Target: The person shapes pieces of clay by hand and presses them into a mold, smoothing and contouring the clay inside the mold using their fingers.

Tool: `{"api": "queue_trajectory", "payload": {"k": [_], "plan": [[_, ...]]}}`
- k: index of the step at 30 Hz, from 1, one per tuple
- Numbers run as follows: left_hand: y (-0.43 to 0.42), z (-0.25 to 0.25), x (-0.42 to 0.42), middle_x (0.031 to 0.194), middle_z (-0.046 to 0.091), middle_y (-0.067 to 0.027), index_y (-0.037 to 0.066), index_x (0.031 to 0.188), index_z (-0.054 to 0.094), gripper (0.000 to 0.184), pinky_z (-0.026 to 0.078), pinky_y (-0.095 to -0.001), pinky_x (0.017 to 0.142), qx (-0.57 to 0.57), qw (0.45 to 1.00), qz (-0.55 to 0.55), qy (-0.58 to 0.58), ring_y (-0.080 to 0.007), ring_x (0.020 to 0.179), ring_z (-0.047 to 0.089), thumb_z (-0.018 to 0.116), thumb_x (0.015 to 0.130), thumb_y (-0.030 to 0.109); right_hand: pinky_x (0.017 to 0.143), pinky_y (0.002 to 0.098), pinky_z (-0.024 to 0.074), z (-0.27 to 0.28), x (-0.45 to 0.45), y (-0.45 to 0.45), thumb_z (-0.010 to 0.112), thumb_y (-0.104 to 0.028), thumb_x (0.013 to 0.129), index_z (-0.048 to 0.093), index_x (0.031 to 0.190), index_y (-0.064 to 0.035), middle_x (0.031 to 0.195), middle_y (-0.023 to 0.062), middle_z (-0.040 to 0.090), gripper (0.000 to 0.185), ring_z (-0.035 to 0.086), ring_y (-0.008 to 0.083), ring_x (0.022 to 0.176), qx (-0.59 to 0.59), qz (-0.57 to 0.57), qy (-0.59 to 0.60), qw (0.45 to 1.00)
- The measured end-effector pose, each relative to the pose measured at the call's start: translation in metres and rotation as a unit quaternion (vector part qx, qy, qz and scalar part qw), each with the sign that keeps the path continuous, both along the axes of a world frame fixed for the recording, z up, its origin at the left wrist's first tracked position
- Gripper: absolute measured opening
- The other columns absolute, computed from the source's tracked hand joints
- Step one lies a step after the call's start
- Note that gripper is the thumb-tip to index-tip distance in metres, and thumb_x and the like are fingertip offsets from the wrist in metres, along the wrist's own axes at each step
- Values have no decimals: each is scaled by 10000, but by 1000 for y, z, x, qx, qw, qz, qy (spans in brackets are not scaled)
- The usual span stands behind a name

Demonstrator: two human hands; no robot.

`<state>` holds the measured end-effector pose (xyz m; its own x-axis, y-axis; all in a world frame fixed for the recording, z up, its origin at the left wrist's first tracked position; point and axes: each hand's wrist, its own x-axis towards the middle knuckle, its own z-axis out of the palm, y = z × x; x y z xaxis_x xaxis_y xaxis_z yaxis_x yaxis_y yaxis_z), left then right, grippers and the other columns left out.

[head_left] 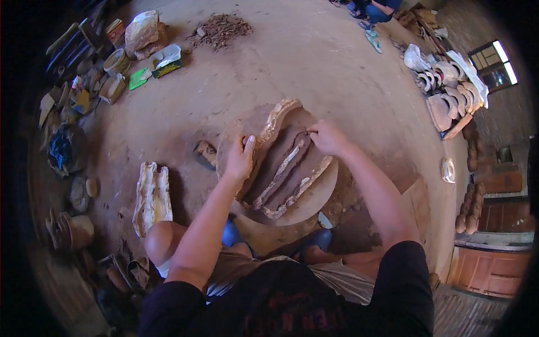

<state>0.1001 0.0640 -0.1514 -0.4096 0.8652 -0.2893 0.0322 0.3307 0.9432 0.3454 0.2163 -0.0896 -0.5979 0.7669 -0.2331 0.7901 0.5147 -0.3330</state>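
Observation:
A long mold with pale, rough plaster-like edges and a brown hollow inside rests on a round board in front of my knees. My left hand is closed around the mold's left edge, thumb on top. Over its far right part, my right hand pinches the upper end of a dark brown clay coil. This coil runs down beside a pale ridge in the middle of the mold. The fingertips of my right hand partly cover the coil's end.
A pale two-channel mold piece lies on the floor to the left. Dry clay lumps are heaped farther off, near a green-and-yellow box. Curved molds are stacked by the right wall. Another person is at the top edge.

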Motion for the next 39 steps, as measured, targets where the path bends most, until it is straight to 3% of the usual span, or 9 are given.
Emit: {"api": "queue_trajectory", "payload": {"k": [5,8,15,19,23,32,33,36,39], "plan": [[-8,1,9,1222,652,-230,2,1290,553,456,459,-405,992,-15,999,39,-8,-325,1148,617,541,1057,394,831,443,545,20,-11,-22,554,-119,868,733,1154,-4,977,210,750,356,704,367,822,-78,-122,-7,989],[-8,-16,10,1242,643,-244,-8,1299,548,468,449,-416,1017,-25,998,45,-35,-349,1190,606,534,1059,394,668,411,548,-36,8,-33,563,-140,878,700,1249,-13,856,140,735,416,676,262,702,-83,-191,148,967],[-26,2,29,1233,627,-257,-30,1293,524,453,454,-435,1000,8,997,79,-4,-381,1175,599,543,1057,356,531,359,510,1,-24,-101,579,-107,872,159,1634,-43,843,133,682,872,623,214,612,-316,-326,177,873],[-38,-11,42,1200,624,-211,-13,1282,511,407,455,-401,977,49,995,90,18,-305,1127,588,541,1065,330,485,342,525,32,-43,-146,582,-105,872,2,1641,-67,859,131,684,964,636,194,619,-339,-345,128,866],[-40,-12,41,1171,620,-266,-34,1278,509,392,453,-457,978,43,995,82,-37,-405,1138,593,545,1060,290,433,323,473,7,-31,-155,576,-51,865,-43,1646,-120,754,115,629,999,504,157,471,-338,-376,279,817],[-41,-12,52,1228,548,-281,-61,1324,464,417,442,-460,1001,105,978,82,158,-435,1140,556,570,1044,229,494,336,464,12,-57,-148,566,-68,856,-14,1654,-179,763,72,607,993,467,115,483,-410,-431,410,692],[-42,-16,51,1225,545,-280,-61,1321,466,408,439,-458,1004,116,976,85,161,-435,1143,553,574,1039,213,510,327,451,14,-61,-144,580,-89,852,116,1638,-158,770,49,580,915,453,104,491,-399,-437,414,692],[-39,-26,54,1214,541,-276,-58,1311,472,382,434,-457,1007,141,972,90,163,-437,1143,548,582,1026,171,529,355,467,7,-57,-110,588,-95,864,-72,1644,-144,760,55,597,1023,483,124,525,-435,-384,433,690],[-38,-20,50,1200,543,-274,-50,1294,481,358,438,-459,996,136,975,81,157,-438,1128,551,586,1019,154,547,352,467,3,-63,-86,602,-95,855,-19,1647,-131,772,49,586,1007,494,129,533,-425,-381,405,714]]}}
